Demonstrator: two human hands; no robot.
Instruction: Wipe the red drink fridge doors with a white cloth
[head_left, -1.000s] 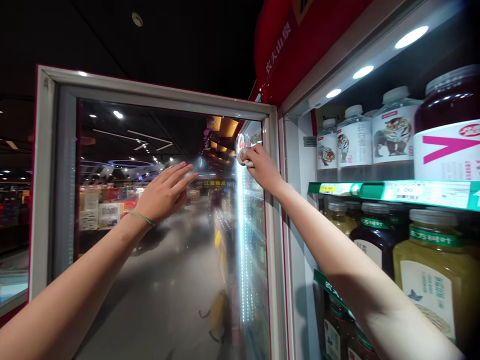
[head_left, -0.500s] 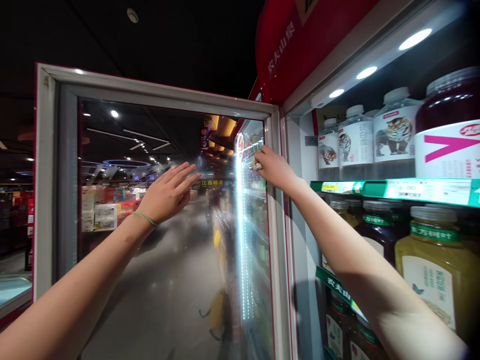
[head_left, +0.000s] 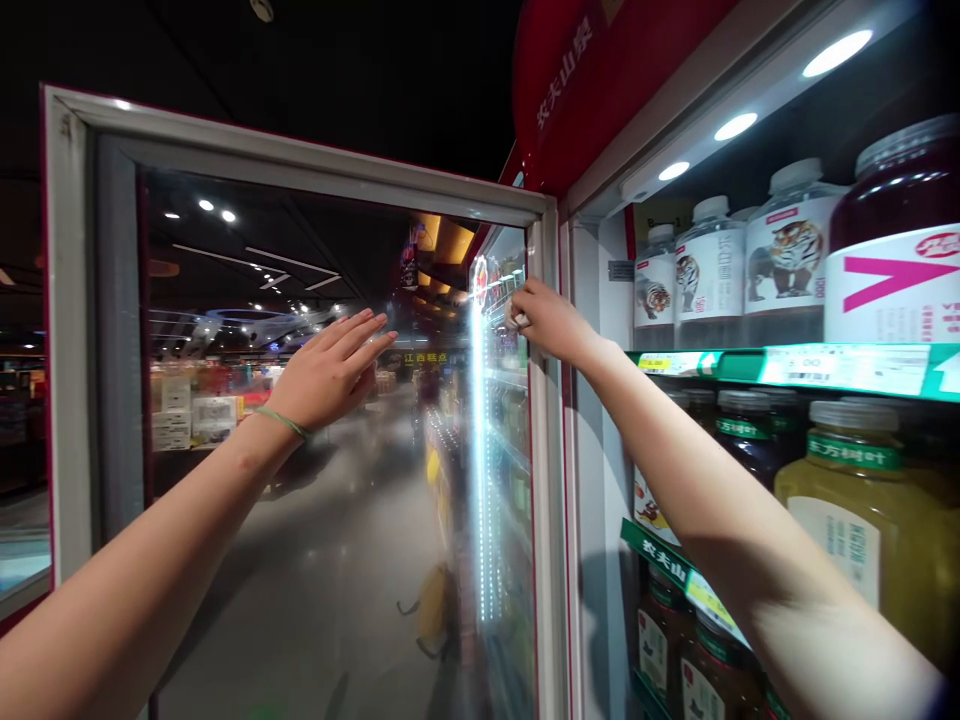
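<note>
An open glass door (head_left: pixel 480 190) of a drinks fridge stands in front of me, with a pale frame around it. My left hand (head_left: pixel 330 372) has its fingers stretched out over the glass, and a thin green band circles its wrist. Whether its palm touches the pane, I cannot tell. At the door's hinge side, my right hand (head_left: pixel 553 322) is closed around a small crumpled white cloth (head_left: pixel 514 316), held at the upper glass beside the frame. Most of the cloth is hidden by the fingers.
To the right, fridge shelves hold several bottles, among them a tiger-label bottle (head_left: pixel 791 245) and a yellow-green drink bottle (head_left: pixel 840 500). A green price strip (head_left: pixel 750 366) edges one shelf. Through the pane, a shop floor (head_left: pixel 300 590) and stacked goods (head_left: pixel 214 415) show.
The door's outer edge has shifted left and up in view, and the shelves have moved slightly upward. My left hand is a little higher and further left; my right hand has hardly moved.
</note>
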